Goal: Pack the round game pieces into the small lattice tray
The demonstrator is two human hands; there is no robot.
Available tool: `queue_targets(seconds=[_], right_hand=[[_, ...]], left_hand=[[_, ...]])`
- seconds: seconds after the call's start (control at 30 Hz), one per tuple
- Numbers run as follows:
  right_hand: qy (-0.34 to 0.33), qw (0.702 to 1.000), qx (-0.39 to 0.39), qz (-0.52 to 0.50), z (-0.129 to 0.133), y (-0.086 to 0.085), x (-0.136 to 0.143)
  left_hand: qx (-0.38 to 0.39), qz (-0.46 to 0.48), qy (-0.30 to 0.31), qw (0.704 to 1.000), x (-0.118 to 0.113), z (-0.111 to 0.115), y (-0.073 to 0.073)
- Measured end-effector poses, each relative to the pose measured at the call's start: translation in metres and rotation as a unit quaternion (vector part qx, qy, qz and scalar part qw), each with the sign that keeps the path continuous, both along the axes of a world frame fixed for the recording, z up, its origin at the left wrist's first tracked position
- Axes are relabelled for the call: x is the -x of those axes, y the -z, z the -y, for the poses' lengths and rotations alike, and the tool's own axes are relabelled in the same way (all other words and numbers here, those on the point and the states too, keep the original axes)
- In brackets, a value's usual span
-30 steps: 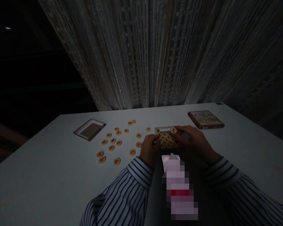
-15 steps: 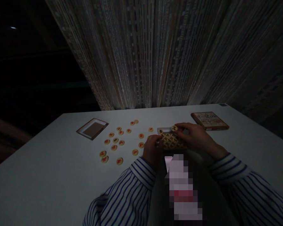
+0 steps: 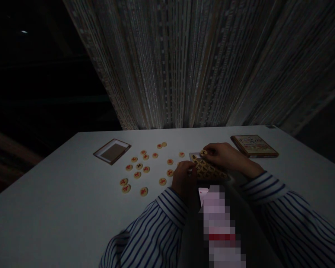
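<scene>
A shallow tray-like box (image 3: 194, 153) stands near the table's front edge, packed with round wooden Chinese chess pieces (image 3: 209, 172) bearing dark characters. My right hand (image 3: 223, 154) pinches one Chinese chess piece (image 3: 203, 153) between thumb and fingers, above the far part of the box. Its dark character faces me. At the box's left side, my left hand (image 3: 184, 178) is closed, its curled fingertips against the edge; part of its grip is hidden. Left of that hand lie several loose pieces (image 3: 146, 169), mostly with red characters and one with a dark character (image 3: 139, 166).
An open box lid (image 3: 96, 153) lies at the left of the white table (image 3: 58, 208). At the far right is a closed, printed flat box (image 3: 255, 146). A string curtain (image 3: 173, 67) hangs behind the table. Below the chess box is a blurred-out pinkish patch (image 3: 219, 212).
My right hand has shifted slightly left and inward over the box with its piece. My left hand stays at the box's side. The whole view has shifted a little.
</scene>
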State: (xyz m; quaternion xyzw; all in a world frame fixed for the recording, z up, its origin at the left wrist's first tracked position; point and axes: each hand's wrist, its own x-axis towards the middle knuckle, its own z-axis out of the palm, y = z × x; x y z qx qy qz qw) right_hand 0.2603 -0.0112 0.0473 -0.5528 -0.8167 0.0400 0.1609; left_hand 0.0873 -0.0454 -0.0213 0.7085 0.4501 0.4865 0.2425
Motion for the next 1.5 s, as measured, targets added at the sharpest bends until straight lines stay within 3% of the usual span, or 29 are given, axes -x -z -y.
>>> queue_targets(seconds=[0.47,1.07,1.5], right_hand=[[0.018,0.996,0.065,0.065,-0.006,0.007,-0.001],[0.029,0.990,0.067,0.121,-0.009,0.011,-0.001],[0.018,0.993,0.063,0.095,-0.011,0.014,-0.002]], left_hand=[[-0.039,-0.017,-0.007,0.999,-0.002,-0.002,0.005],[-0.065,-0.015,-0.008,0.998,-0.001,-0.003,0.009],[-0.069,-0.015,-0.001,0.998,-0.001,-0.003,0.007]])
